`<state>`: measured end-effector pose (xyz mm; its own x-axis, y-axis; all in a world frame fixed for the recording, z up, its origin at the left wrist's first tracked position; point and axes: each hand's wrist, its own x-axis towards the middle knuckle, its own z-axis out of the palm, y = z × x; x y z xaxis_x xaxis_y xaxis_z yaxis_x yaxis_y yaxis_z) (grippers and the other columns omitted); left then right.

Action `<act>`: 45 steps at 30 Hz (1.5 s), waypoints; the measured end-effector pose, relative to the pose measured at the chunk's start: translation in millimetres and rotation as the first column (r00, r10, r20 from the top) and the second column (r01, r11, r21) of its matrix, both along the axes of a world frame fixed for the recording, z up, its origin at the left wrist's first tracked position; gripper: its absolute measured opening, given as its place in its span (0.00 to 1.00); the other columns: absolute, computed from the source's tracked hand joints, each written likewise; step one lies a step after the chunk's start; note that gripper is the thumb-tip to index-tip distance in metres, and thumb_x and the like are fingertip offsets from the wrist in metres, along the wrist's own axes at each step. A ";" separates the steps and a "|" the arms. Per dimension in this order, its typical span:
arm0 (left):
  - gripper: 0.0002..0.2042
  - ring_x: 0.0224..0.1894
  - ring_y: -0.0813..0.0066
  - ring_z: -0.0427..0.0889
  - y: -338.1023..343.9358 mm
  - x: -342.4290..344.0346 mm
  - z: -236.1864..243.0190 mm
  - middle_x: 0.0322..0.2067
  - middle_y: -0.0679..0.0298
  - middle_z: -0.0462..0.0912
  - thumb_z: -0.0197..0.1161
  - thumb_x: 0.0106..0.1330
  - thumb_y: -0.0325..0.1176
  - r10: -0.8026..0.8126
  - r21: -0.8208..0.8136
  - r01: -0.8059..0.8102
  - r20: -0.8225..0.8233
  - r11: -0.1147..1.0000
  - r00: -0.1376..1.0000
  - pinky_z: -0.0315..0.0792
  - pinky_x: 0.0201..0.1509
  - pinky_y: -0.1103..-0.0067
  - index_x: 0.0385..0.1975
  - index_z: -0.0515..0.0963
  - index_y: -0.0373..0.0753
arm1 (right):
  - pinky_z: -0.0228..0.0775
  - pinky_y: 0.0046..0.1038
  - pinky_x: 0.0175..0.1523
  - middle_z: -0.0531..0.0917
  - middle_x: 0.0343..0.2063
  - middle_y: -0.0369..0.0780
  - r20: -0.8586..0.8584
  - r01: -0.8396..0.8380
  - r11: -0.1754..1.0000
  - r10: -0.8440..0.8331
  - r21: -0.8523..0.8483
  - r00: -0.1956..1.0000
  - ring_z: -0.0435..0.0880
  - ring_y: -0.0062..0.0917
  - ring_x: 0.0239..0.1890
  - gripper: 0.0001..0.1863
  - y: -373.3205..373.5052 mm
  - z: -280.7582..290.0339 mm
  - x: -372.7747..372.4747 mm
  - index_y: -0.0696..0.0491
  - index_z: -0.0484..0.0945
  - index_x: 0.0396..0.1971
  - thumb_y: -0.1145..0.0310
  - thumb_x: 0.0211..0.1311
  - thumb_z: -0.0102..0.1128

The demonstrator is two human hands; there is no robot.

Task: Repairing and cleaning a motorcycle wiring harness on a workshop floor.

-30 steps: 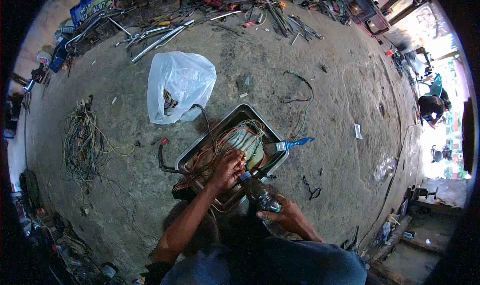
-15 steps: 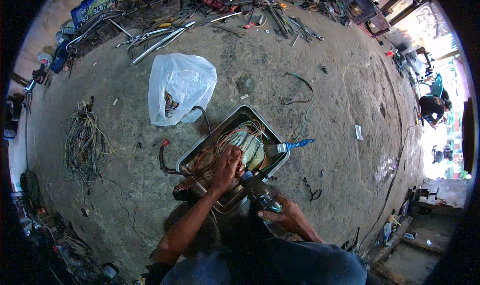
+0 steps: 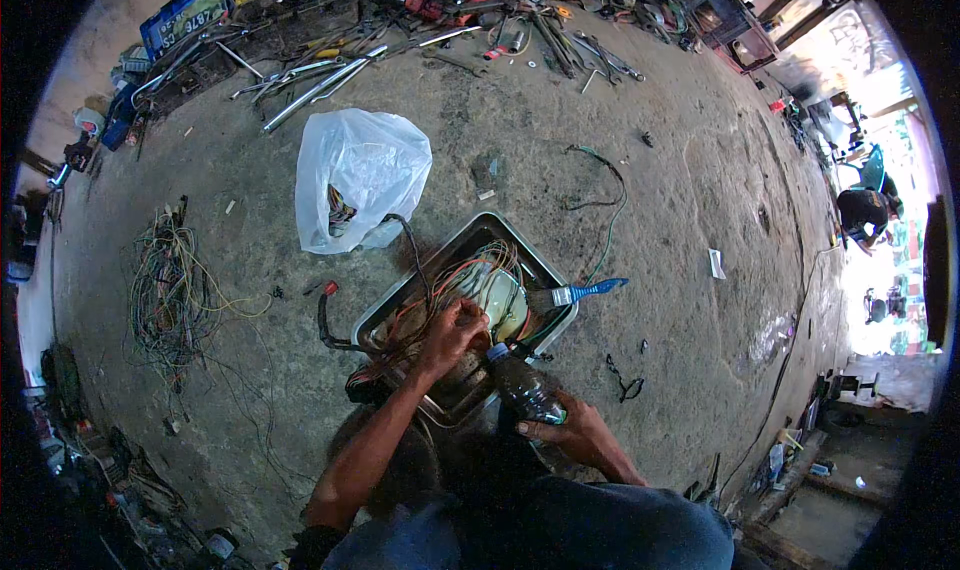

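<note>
The left hand was closed on a bundle of coloured wires inside a metal tray on the concrete floor, while the right hand gripped a dark plastic bottle tilted with its blue-capped neck over the tray's near edge. A blue-handled paintbrush lay across the tray's right rim, and a white plastic bag sat just beyond the tray, with a loose tangle of wires well off to the left.

At frame centre, the left hand digs into wires in a metal tray; the right hand tilts a plastic bottle over it.
</note>
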<state>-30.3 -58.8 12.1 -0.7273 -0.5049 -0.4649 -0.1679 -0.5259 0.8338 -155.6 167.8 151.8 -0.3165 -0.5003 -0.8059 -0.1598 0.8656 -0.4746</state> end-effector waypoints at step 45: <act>0.24 0.19 0.67 0.78 6.8 -11.8 -6.1 0.21 0.62 0.73 0.47 0.74 0.59 0.304 0.206 -0.287 -0.052 0.935 0.951 0.76 0.23 0.69 0.29 0.67 0.41 | 0.68 0.42 0.63 0.81 0.54 0.50 0.075 -0.083 0.996 0.080 0.044 0.994 0.77 0.42 0.60 0.45 -11.5 20.8 -6.3 0.52 0.74 0.60 0.38 0.47 0.75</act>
